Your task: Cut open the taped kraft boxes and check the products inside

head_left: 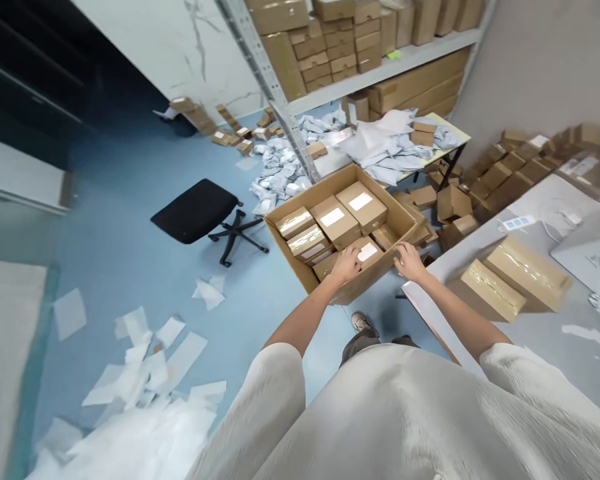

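Observation:
A large open cardboard carton (pixel 285 257) is in front of me, tilted in the view. Inside it lie several smaller brown boxes (pixel 336 230), some with white labels and shiny tape. My left hand (pixel 347 265) is bent over the carton's near rim, its fingers inside against a labelled small box. At the near right corner, my right hand (pixel 409 261) is closed on the carton's rim with curled fingers. The undersides of both hands are hidden.
A black chair (pixel 195 210) stands left of the carton. White sheets (pixel 145 360) litter the blue floor. To the right, a grey table (pixel 545 333) bears taped boxes (pixel 525 277). Beyond are a metal shelf (pixel 390 70), a table (pixel 457 130) of grey mailing bags and piled boxes (pixel 510 167).

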`<state>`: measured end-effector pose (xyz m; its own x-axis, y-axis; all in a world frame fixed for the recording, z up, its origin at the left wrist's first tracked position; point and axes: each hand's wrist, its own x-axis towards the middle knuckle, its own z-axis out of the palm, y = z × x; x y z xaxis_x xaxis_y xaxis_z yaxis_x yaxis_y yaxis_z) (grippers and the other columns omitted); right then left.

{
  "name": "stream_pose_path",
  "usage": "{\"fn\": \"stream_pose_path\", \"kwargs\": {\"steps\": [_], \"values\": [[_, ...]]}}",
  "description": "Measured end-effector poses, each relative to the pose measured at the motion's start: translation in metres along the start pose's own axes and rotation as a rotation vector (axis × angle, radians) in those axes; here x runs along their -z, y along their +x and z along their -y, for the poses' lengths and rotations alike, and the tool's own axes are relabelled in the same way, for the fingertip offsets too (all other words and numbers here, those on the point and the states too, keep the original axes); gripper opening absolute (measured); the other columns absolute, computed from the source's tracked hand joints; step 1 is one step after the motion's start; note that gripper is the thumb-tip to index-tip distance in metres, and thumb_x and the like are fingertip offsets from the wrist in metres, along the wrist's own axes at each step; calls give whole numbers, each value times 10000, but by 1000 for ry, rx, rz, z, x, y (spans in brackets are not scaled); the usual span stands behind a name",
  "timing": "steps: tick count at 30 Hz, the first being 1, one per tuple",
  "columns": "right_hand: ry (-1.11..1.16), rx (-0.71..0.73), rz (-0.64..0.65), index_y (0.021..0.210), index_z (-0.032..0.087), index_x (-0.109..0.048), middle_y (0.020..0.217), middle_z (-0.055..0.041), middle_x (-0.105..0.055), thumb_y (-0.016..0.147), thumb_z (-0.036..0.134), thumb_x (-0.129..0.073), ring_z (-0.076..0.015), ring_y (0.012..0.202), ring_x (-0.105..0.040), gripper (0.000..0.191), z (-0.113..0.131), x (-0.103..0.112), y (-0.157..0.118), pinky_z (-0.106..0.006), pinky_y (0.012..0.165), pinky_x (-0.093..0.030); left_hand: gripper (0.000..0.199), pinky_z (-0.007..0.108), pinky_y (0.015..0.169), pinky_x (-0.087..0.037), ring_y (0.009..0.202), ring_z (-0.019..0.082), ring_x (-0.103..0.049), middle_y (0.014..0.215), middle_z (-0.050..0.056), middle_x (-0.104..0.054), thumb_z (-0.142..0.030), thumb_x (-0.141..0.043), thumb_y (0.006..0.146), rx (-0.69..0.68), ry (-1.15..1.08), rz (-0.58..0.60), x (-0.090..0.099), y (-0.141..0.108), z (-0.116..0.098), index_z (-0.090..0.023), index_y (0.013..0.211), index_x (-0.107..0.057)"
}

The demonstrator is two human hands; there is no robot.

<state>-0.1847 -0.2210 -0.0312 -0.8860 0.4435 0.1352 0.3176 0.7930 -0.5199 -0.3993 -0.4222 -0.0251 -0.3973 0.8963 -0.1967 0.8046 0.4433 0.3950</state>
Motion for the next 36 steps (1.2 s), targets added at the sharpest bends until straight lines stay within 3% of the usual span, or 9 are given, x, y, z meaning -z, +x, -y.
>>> {"fn": "stream_pose_path", "kwargs": {"steps": [6, 12, 17, 22, 26, 30, 36], "values": [[16, 86, 153, 1370, 175, -655, 1501, -209, -587, 958, 214, -554, -384, 1393, -537, 426, 43, -55, 52, -569, 1170, -476, 533, 516, 1225, -448, 1452, 367, -533, 1561, 170, -555, -285, -583, 1030, 144, -28, 9, 5, -29, 87, -220, 1556, -530], [-12, 189, 295, 1408, 193, -648, 1489, -196, -591, 989, 245, -555, -386, 1376, -542, 432, 65, -97, 89, -567, 1165, -476, 588, 536, 1251, -419, 1464, 367, -542, 1596, 161, -546, -282, -595, 1021, 279, -62, -13, 4, -47, 134, -244, 1601, -510], [-36, 238, 419, 1466, 179, -619, 1499, -196, -597, 971, 265, -596, -389, 1354, -560, 503, 71, -129, 124, -569, 1169, -478, 578, 610, 1357, -234, 1511, 373, -501, 1609, 181, -544, -245, -585, 1007, 433, -45, -50, 3, -54, 153, -210, 1581, -526], [-87, 256, 566, 1596, 157, -500, 1649, -211, -504, 942, 283, -651, -400, 1476, -494, 683, 74, -167, 175, -577, 1235, -433, 583, 641, 1372, -186, 1550, 382, -465, 1646, 213, -510, -213, -573, 985, 527, -44, -58, 5, -53, 169, -169, 1565, -546], [-164, 254, 675, 1603, 175, -476, 1746, -217, -398, 943, 348, -695, -423, 1558, -419, 716, 70, -200, 225, -623, 1273, -374, 619, 671, 1382, -124, 1605, 391, -403, 1664, 235, -496, -227, -609, 956, 560, -4, -49, 3, -39, 181, -150, 1568, -553], [-198, 340, 729, 1593, 188, -466, 1792, -213, -310, 945, 402, -727, -424, 1611, -340, 730, 67, -234, 269, -648, 1302, -308, 658, 678, 1390, -46, 1646, 393, -347, 1717, 245, -446, -229, -628, 935, 587, 11, -44, -2, -21, 186, -126, 1580, -549], [-237, 476, 763, 1546, 164, -482, 1834, -237, -173, 897, 438, -791, -440, 1643, -242, 769, 76, -291, 310, -665, 1304, -253, 626, 673, 1397, -14, 1655, 373, -333, 1730, 229, -439, -223, -581, 956, 616, 4, -28, -10, -8, 184, -124, 1574, -562]]}}
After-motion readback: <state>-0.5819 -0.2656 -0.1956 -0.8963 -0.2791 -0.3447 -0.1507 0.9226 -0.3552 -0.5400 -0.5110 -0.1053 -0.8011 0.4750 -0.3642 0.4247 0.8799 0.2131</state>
